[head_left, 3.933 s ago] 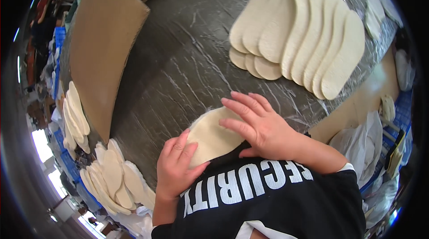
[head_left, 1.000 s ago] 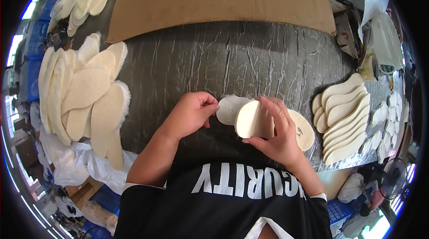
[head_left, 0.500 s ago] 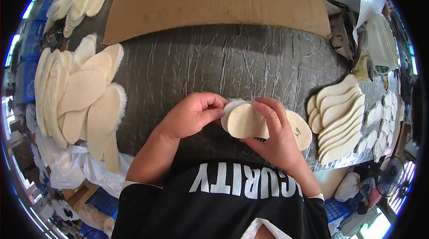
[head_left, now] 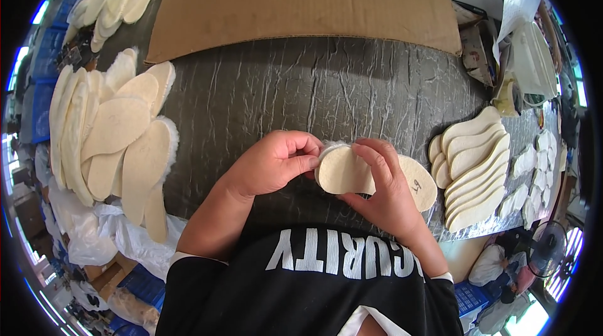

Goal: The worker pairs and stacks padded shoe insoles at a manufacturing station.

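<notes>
A cream insole [head_left: 342, 171] with white fluff along its upper left edge lies crosswise between my hands, low over the dark table. Thumb and forefinger of my left hand [head_left: 271, 165] are pinched together at its left end. My right hand [head_left: 391, 186] wraps over its middle, thumb below and fingers on the far edge. Right of that hand shows a rounded cream end with a dark handwritten mark; my fingers hide whether it belongs to the same insole. Whatever lies under the insole is mostly covered.
To the left, fleece-backed insoles [head_left: 118, 127] lie in a loose heap. Overlapping cream insoles [head_left: 476, 182] fan out at the right, beside small white pieces [head_left: 516, 201]. A cardboard sheet [head_left: 304, 3] covers the far side of the dark wrinkled tabletop [head_left: 295, 94]. Plastic bags [head_left: 135, 235] hang at the left edge.
The white layer that stuck out past the insole's left end is now mostly behind it, with only fluff showing. My left fingertips have shifted slightly right; the right hand keeps its grip.
</notes>
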Demonstrator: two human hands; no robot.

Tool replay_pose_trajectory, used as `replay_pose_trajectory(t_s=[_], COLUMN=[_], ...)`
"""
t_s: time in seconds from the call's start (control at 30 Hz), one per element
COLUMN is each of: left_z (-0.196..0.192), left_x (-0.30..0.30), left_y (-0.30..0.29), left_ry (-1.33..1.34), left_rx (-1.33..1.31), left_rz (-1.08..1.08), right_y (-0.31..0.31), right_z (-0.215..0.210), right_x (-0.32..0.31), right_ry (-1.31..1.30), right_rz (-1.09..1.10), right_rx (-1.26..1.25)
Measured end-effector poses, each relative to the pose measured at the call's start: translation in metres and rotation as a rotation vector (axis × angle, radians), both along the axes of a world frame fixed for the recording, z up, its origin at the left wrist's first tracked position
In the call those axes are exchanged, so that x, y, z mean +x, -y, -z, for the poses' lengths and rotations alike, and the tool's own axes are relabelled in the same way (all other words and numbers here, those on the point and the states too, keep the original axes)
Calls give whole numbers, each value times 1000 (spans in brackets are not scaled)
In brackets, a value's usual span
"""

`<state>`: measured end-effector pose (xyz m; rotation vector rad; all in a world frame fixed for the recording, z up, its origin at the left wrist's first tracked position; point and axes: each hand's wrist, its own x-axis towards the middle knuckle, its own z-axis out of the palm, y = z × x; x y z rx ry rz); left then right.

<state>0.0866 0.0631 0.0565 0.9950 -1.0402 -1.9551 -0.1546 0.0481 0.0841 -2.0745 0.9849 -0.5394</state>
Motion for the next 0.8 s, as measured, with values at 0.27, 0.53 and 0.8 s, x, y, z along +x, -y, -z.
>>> replay_pose_trajectory(t_s=[0.27, 0.53, 0.8], left_z=[-1, -5, -14], left_x=[-2, -4, -10], left_y=[0, -3, -6], left_ry=[7, 74, 153], left_rx=[2, -23, -64], left_rz=[1, -6, -53], right_y=[0, -1, -2], right_z=[4, 8, 13], right_x=[0, 3, 3], right_ry=[12, 13, 24], right_rz=[0, 12, 16], right_rx=[12, -17, -23])
